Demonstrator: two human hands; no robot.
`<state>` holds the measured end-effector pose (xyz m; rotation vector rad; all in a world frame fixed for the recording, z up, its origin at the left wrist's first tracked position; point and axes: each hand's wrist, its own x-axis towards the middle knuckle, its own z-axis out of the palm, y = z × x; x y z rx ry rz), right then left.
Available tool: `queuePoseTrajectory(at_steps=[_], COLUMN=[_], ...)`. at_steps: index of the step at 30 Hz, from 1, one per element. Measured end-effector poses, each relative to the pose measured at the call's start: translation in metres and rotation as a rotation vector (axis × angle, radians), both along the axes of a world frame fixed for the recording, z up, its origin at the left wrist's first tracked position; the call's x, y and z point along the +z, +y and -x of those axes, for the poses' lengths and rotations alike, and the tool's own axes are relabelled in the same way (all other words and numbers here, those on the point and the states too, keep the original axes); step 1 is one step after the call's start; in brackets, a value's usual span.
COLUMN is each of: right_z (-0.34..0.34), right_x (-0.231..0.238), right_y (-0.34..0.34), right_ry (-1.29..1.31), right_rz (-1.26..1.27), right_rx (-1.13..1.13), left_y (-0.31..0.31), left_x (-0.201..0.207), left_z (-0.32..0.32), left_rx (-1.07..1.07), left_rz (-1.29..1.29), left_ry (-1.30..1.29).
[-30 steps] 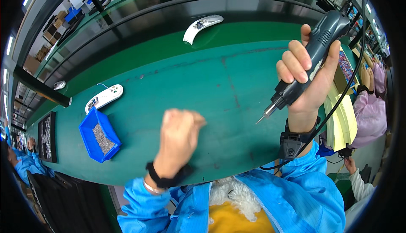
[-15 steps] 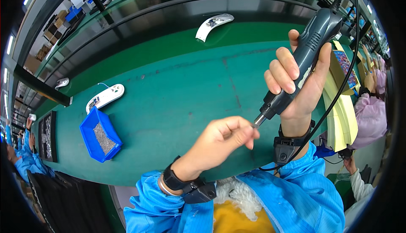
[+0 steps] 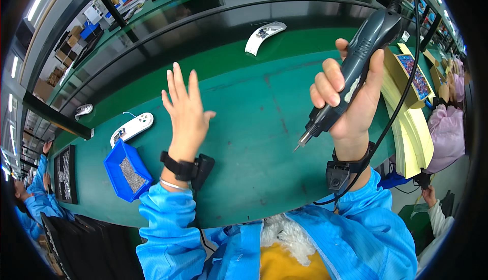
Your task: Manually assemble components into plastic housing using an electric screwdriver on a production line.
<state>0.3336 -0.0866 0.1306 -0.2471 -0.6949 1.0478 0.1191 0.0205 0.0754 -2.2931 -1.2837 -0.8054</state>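
Observation:
My right hand [image 3: 351,94] is wrapped round a dark grey electric screwdriver [image 3: 363,59], tilted with its thin bit pointing down and left above the green table. Out over the table's left half, my left hand [image 3: 185,112] is raised with its fingers spread and holds nothing. Closest to it on the left lies a white curved plastic shell [image 3: 140,123] with a thin wire and small parts inside. A blue bin [image 3: 118,170] of small metal screws touches or overlaps that shell's near end. Farther off, another white shell [image 3: 256,41] rests on the dark green strip.
The screwdriver's black cable [image 3: 406,99] loops down past my right wrist. Yellow sheets [image 3: 406,143] and a box of small colourful parts [image 3: 417,76] are at the right edge. A black tray [image 3: 72,178] stands far left, near a co-worker in blue. Another white shell [image 3: 84,110] lies far left.
My left hand has left the screwdriver's tip, swung up and left, and spread its fingers. The thin bit now shows. My right hand with the screwdriver has shifted slightly left.

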Motion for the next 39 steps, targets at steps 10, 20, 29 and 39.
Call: queuePoseTrajectory(at_steps=[10, 20, 29, 39], right_z=[0.001, 0.005, 0.014, 0.028], right_x=[0.001, -0.001, -0.003, -0.013], right_y=[0.002, 0.004, 0.005, 0.016], right_ry=[0.009, 0.105, 0.138, 0.068], right_rz=[0.026, -0.077, -0.052, -0.148], right_rx=[0.015, 0.264, 0.328, 0.379], left_y=[-0.081, -0.11, 0.011, -0.076], left_x=[0.005, 0.017, 0.004, 0.009], left_z=[-0.028, -0.029, 0.014, 0.01], left_rx=[-0.962, -0.915, -0.231, -0.986], left_rz=[1.507, 0.926, -0.258, 1.484], left_ry=[-0.789, -0.67, -0.077, -1.016])
